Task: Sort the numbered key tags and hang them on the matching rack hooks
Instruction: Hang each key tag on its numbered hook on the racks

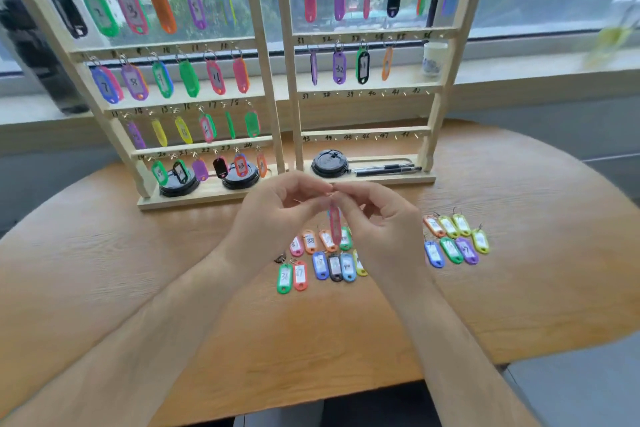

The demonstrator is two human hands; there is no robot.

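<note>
You held one pink key tag [334, 226] in the air in front of the right rack [408, 34], hanging edge-on from its ring; its number could not be read. Your left hand [277, 215] and right hand [384, 224] both pinched that ring, thumb and forefinger tips closed narrowly on it, the other fingers curled. Beneath the tag, in front of the right rack, a near cluster of loose tags [322, 265] lay flat on the table [138, 236], partly hidden by your right hand. A second cluster [453, 241] lay in front of that rack's right end. The right rack bore tags on its upper two rows; a black lid [329, 163] and pens [384, 170] lay on its base. The left rack [268, 80] stood just beside it, with tags on all four rows.
</note>
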